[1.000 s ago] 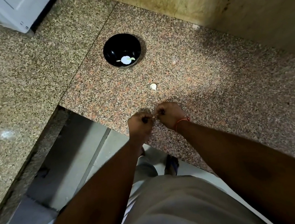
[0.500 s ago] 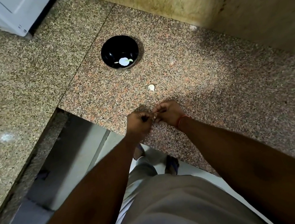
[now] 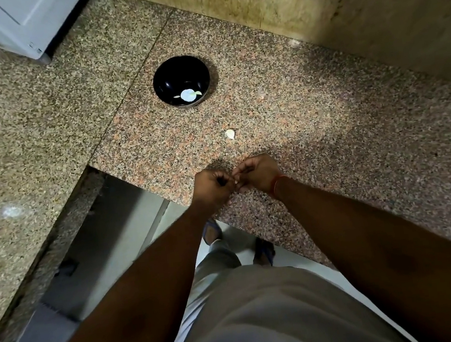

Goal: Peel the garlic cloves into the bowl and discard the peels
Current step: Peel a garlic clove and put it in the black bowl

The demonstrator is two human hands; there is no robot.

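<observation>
Over the near edge of the granite counter (image 3: 314, 137), left hand (image 3: 211, 188) and right hand (image 3: 258, 173) brought knuckle to knuckle, fingers of both curled and pinching a garlic clove (image 3: 236, 182), only a pale sliver of it visible between them. Mid-peel, apparently: skin being worked loose. Farther off, a second clove (image 3: 230, 134) lying alone on the stone; beyond that, to the left, the black bowl (image 3: 161, 77) with pale pieces at its bottom. Next, probably: strip the remaining skin, carry the bare clove out to the bowl, keep hold of the peel for discarding.
</observation>
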